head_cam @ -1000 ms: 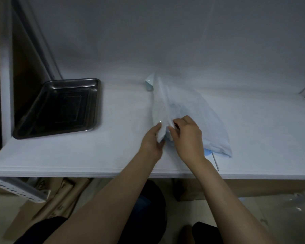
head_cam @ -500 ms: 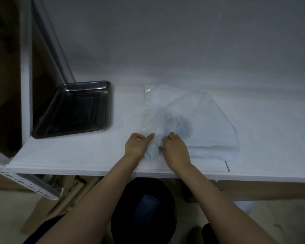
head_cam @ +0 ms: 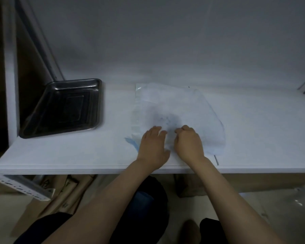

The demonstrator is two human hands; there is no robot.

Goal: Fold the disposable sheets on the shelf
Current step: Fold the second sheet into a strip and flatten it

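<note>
White shelf (head_cam: 77, 152) bears thin, translucent, wrinkled sheet (head_cam: 183, 106).

Single head-worn wide-angle view, looking forward and steeply down from above the shelf's front edge. White shelf (head_cam: 60, 154) crosses mid-frame, back wall (head_cam: 165, 41) fills the top. Close range: both forearms enter from the bottom, left hand (head_cam: 153, 147) and right hand (head_cam: 188, 143) near centre. Floor and cardboard (head_cam: 65, 194) show under the shelf at lower left. Edges bend from lens distortion. No second view.
</note>
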